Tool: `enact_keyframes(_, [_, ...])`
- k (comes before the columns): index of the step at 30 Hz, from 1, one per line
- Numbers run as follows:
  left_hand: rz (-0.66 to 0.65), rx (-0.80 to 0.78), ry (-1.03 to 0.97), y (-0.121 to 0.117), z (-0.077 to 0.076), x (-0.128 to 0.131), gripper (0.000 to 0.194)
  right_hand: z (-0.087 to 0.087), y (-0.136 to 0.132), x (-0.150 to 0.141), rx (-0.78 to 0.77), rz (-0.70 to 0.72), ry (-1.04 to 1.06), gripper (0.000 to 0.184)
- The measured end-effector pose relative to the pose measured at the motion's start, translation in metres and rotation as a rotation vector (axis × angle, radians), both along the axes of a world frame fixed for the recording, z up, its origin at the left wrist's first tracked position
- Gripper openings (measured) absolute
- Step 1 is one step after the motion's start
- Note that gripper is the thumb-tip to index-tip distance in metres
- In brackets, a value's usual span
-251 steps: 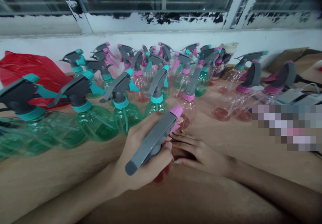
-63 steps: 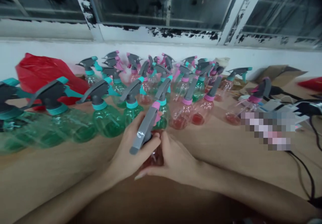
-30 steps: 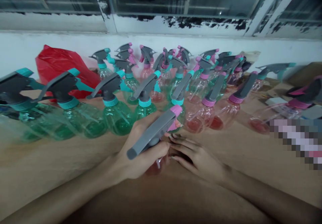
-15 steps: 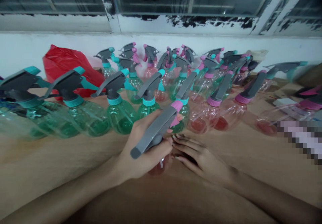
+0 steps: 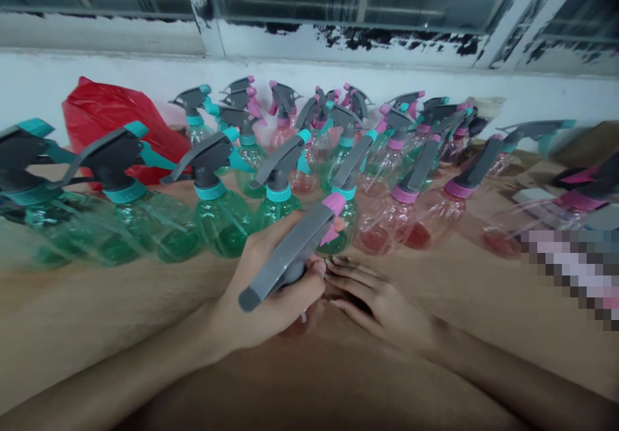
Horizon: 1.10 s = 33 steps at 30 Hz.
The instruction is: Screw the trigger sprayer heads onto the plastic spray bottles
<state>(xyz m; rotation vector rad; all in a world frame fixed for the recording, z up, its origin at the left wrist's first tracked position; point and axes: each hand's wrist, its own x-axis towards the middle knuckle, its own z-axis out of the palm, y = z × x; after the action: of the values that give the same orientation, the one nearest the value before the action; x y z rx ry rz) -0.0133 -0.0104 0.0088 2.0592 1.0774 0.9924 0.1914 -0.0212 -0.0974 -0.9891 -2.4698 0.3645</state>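
Note:
My left hand [image 5: 264, 289] is wrapped round the neck of a pink spray bottle, just under its grey trigger head [image 5: 290, 250] with the pink nozzle tip. Only a bit of the bottle's pink body [image 5: 302, 321] shows below my fingers. My right hand [image 5: 377, 295] curls against the right side of the same bottle, fingertips touching it under the trigger. The bottle stands on the brown table [image 5: 97, 315], close in front of me.
Several green bottles with teal triggers [image 5: 217, 205] line up at left and centre. Several pink bottles [image 5: 401, 211] stand at centre right. A red plastic bag [image 5: 111, 118] lies at the back left against the white wall under the windows. A blurred patch [image 5: 570, 263] covers things at right.
Both hands stay on the pink spray bottle. Its trigger head has tipped slightly lower and left over the last half second. About two seconds ago my right hand wrapped the bottle more fully.

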Motion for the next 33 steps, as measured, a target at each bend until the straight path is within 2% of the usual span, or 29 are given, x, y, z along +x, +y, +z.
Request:
enact_keyframes(17, [-0.018,0.05,0.017,-0.0019,0.0,-0.0008,0.015,-0.0001,0.0001,0.0006,-0.004,-0.004,-0.002,0.037])
enact_keyframes(24, [-0.014,0.022,-0.011,-0.0016,0.007,0.0024,0.019,-0.0034,0.0006,0.0006,0.01,-0.004,0.002,0.037])
enact_keyframes(33, [-0.067,0.022,-0.013,0.0019,0.0033,-0.0016,0.024,-0.0036,0.0006,0.0008,0.006,-0.006,-0.004,0.037])
